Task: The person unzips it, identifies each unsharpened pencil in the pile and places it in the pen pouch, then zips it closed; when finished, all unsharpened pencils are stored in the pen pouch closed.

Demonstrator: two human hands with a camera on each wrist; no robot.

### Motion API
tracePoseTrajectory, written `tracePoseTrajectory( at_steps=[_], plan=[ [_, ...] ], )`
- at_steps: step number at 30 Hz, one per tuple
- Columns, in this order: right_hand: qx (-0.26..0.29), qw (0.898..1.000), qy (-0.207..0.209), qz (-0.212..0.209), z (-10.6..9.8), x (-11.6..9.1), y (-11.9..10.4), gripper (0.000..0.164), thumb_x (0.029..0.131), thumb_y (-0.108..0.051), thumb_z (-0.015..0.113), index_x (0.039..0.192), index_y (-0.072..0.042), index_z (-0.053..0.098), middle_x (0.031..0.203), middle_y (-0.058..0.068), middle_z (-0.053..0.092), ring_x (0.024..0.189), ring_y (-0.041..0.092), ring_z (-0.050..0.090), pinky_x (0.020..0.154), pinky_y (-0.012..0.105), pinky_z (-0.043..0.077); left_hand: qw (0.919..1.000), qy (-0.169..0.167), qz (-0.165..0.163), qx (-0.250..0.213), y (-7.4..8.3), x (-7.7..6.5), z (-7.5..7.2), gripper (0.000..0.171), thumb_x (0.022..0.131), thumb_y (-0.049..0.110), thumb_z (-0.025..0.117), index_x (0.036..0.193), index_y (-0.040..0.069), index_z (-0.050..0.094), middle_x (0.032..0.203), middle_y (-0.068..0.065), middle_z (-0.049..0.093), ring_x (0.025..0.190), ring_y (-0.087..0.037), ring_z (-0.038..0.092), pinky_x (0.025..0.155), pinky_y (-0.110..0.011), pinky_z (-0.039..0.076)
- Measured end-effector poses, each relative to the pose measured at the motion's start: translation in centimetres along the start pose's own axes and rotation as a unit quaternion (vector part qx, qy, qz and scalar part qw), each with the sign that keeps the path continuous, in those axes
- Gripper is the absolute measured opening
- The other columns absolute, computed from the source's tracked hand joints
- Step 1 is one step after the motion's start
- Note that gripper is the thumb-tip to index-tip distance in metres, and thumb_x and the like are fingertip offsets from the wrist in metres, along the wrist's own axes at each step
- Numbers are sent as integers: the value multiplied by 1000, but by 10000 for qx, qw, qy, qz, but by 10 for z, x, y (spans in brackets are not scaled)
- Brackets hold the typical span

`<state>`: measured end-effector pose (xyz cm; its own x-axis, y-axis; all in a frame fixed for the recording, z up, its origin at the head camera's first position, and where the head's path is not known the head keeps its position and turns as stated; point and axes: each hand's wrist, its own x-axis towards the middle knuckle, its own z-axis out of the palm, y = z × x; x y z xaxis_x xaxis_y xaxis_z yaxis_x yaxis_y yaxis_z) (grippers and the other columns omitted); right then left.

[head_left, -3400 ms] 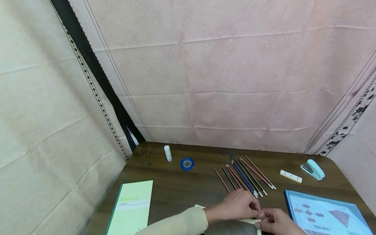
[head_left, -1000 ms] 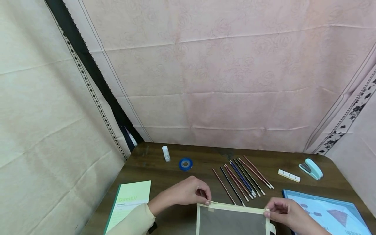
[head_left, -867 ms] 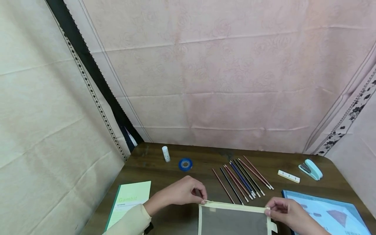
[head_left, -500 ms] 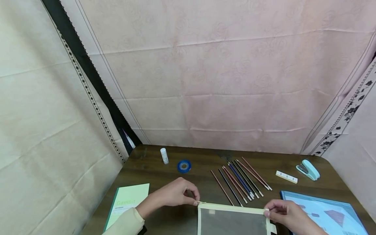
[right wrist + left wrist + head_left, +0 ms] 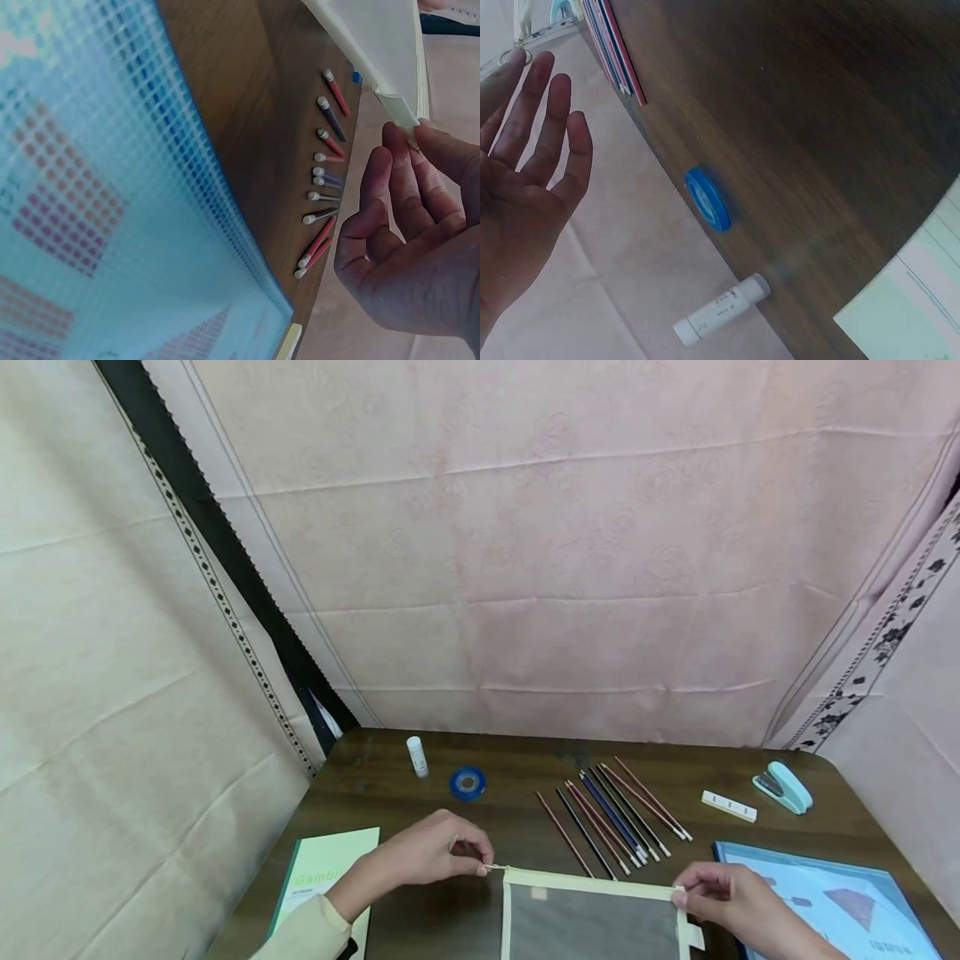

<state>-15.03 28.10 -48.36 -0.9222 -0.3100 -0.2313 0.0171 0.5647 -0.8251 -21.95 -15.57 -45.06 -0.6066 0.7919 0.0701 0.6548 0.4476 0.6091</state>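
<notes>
A grey mesh zipper pouch [image 5: 592, 922] with cream edging stands at the front of the table, its lower part out of frame. My left hand [image 5: 423, 852] pinches a thin cord-like zipper pull [image 5: 495, 867] stretched out from the pouch's top left corner. In the left wrist view, the thumb and forefinger meet at a small loop [image 5: 516, 56], while the other fingers spread loosely. My right hand [image 5: 731, 906] holds the top right corner between thumb and fingers; the right wrist view shows this pinch on the cream end tab [image 5: 397, 110].
Several pencils [image 5: 611, 814] lie behind the pouch. A blue tape roll [image 5: 467, 783] and a glue stick [image 5: 417, 757] stand back left, a green notebook [image 5: 322, 868] front left. On the right are a white eraser-like block [image 5: 729, 806], a mint stapler [image 5: 783, 787] and a blue printed folder [image 5: 825, 893].
Both hands were together at the pouch's right corner. My left hand has since travelled left along the top edge and past the left corner with the zipper pull; the right hand stays at its corner.
</notes>
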Motion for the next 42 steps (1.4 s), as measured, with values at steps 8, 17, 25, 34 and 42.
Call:
tracePoseTrajectory(
  at_steps=[8, 17, 25, 34, 42],
  plan=[
    [168, 9998, -29, -116, 1, -3, -8, 29, 89, -36, 65, 97, -8, 67, 84, 2, 71, 73, 7, 64, 64, 27, 53, 9995, 56, -147, -261, -3, -3, -6, 4, 89, 28, 69, 91, 25, 70, 87, 18, 69, 79, 3, 65, 75, -20, 55],
    [790, 9963, -67, -324, 16, -2, -16, 30, 89, -31, 67, 96, -3, 62, 74, 5, 67, 59, 13, 61, 51, 33, 51, 9932, 869, -778, -2, -4, -4, -7, 6, 90, 30, 67, 89, 24, 70, 83, 16, 69, 75, 2, 64, 68, -18, 53],
    [-77, 9959, 482, -767, 32, -13, -33, 25, 87, -41, 67, 94, -18, 64, 79, -6, 68, 67, 5, 61, 54, 26, 51, 9800, 1617, -1138, 210, 3, 0, -6, 5, 90, 26, 68, 94, 24, 69, 85, 13, 70, 75, 2, 63, 71, -18, 53],
    [-670, 9891, 793, -1049, 45, -17, -46, 19, 85, -44, 68, 88, -26, 63, 76, -14, 64, 65, -2, 57, 51, 23, 48, 9602, 1878, -2066, -56, 5, -5, -3, 36, 90, 52, 60, 107, 20, 58, 83, 12, 71, 74, 2, 64, 66, -22, 52],
    [-873, 9822, 1041, -1299, 49, -19, -48, 16, 85, -44, 68, 87, -29, 63, 75, -17, 63, 62, -4, 54, 49, 22, 46, 9476, 2158, -2344, -214, 22, -4, -1, 50, 88, 64, 52, 65, 21, 63, 52, 8, 60, 44, -11, 56, 42, -27, 44]
  ],
)
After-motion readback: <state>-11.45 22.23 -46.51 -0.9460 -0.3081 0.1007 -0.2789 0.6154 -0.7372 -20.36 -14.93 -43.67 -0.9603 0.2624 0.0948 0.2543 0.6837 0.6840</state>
